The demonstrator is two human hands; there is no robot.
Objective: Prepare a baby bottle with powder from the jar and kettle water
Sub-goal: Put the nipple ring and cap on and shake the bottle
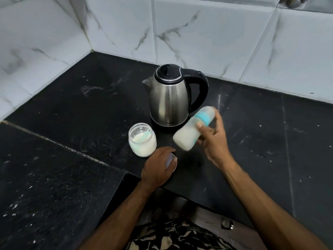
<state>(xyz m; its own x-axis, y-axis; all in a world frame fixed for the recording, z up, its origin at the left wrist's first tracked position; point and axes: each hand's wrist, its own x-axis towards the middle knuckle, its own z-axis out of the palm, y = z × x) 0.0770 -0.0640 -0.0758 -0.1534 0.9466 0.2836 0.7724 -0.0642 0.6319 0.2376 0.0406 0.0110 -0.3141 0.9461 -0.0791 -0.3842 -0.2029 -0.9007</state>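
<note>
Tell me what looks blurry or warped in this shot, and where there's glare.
Head view: the baby bottle in the right hand is smeared by motion blur; the kettle and powder jar are sharp. The wide lens bends the countertop edges and wall tiles. Soft glare streaks the kettle's steel side.
</note>
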